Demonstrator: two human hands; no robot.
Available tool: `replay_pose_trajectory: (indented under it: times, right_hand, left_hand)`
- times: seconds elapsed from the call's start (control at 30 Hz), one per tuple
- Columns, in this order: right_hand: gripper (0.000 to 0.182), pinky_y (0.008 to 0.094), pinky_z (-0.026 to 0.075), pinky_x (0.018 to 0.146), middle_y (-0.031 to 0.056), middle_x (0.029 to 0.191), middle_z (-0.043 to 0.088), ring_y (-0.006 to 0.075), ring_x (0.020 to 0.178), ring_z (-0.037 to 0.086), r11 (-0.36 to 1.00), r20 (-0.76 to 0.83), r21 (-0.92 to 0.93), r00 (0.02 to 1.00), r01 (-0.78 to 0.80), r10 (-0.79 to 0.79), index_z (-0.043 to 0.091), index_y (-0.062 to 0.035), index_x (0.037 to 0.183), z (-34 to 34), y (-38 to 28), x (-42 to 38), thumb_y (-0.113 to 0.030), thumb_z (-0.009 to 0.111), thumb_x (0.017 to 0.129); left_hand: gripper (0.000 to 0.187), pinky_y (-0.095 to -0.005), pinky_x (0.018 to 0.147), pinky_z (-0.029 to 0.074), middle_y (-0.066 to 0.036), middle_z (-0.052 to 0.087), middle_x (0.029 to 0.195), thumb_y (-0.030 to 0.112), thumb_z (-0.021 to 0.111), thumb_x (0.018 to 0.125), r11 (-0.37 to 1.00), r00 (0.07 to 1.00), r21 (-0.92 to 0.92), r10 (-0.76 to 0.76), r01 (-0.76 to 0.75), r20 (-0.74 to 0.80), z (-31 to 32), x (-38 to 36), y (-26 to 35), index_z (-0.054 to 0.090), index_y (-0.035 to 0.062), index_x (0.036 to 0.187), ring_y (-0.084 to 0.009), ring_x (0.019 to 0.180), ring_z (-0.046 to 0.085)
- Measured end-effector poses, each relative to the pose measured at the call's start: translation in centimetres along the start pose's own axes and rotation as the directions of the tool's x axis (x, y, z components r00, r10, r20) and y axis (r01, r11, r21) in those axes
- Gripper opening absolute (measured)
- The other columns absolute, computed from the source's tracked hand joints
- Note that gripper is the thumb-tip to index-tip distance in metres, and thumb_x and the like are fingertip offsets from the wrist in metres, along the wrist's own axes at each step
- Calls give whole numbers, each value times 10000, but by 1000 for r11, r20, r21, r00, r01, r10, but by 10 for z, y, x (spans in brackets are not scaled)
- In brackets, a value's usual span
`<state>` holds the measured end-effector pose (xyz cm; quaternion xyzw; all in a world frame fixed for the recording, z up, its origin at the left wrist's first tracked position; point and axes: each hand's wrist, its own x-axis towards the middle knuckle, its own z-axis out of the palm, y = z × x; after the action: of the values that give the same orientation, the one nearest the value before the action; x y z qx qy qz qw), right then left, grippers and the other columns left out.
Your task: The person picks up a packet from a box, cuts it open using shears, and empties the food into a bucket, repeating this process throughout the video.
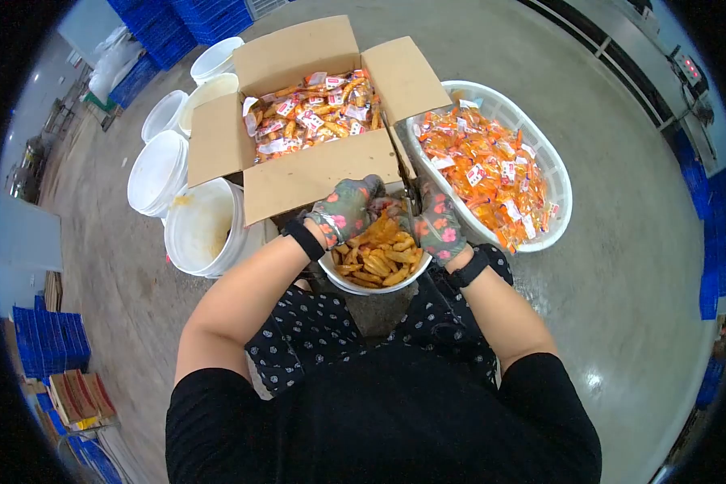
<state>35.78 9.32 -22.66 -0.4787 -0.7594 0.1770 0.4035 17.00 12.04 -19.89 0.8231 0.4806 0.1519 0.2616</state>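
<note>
My left hand (347, 211), in a grey glove with pink flowers, is closed over the far rim of a white bucket (327, 266). In the same kind of glove, my right hand (439, 226) is closed at the bucket's right side. Between the two hands is a shiny plastic packet (385, 206), gripped from both sides and partly hidden by my fingers. Brown, finger-shaped food pieces (379, 262) fill the bucket below, with an orange-brown clump on top near the packet.
Beyond my hands, an open cardboard box (319, 176) holds many labelled food packets (315, 113). To the right, a white plastic basket (558, 181) is heaped with orange plastic wrappers (484, 169). Several white buckets (157, 173) line the left. Blue crates (52, 339) stand farther off.
</note>
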Motion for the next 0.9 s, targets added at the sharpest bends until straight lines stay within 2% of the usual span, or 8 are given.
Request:
replay_pose_trajectory:
  times: [0.13,0.3,0.37,0.43,0.6,0.73,0.83,0.9]
  right_hand:
    - [396,347,468,730,158,964,581,280,850,577,957,4,278,997,-80,82,479,15,1083,19,20,2,-130,588,730]
    - [547,321,455,817,85,980,528,192,923,533,699,-103,703,954,-130,281,409,-21,1180,-24,54,-22,-263,643,749]
    - [698,321,445,830,87,1047,502,191,946,528,929,-205,286,932,-235,299,344,-32,1236,-62,76,-17,-412,636,729]
    - [428,299,458,779,66,1017,554,169,894,547,601,-338,797,869,61,361,449,-26,1138,-96,89,-15,-103,632,758]
    - [351,330,439,781,145,1009,574,216,915,546,912,-449,60,805,-406,387,473,9,1044,-154,107,4,-120,630,759]
    - [334,309,436,714,147,968,589,189,846,550,861,-461,-50,776,-507,430,484,3,960,-151,117,-25,-199,650,751]
    - [327,251,409,532,115,946,602,123,661,530,912,-405,-157,867,-378,289,462,-33,909,-143,112,-47,-222,669,739]
    - [312,227,381,447,97,926,607,97,555,495,847,-362,-140,823,-513,438,452,-42,895,-140,105,-57,-221,661,747]
  left_hand:
    - [439,-368,702,475,-196,590,881,108,649,685,994,999,99,45,-42,-27,-11,-3,0,451,25,1068,-332,877,574]
    - [299,-298,684,468,-106,600,857,37,613,704,881,993,-472,-42,-14,-107,-86,4,-48,519,28,988,-185,769,576]
    - [210,-294,648,459,-92,596,788,3,584,697,993,975,-113,-58,35,-214,-128,10,-80,558,18,905,-171,713,557]
    - [173,-288,643,449,-83,595,743,-11,570,691,972,950,70,-200,222,-241,-156,20,-124,571,18,861,-171,691,542]
    - [190,-334,648,472,-129,617,818,115,626,664,818,918,429,-387,383,-82,-144,81,-213,601,40,837,-239,737,597]
    - [291,-355,749,468,-151,607,936,82,546,670,746,948,632,-314,210,57,-97,138,-250,578,56,959,-295,896,582]
    - [318,-385,795,455,-137,542,1104,106,408,785,669,951,678,-260,304,-169,-77,142,-253,547,79,1070,-312,962,554]
    - [390,-468,949,332,-83,322,1339,212,386,828,665,890,626,-442,407,-109,-59,159,-293,454,226,1212,-300,1230,306]
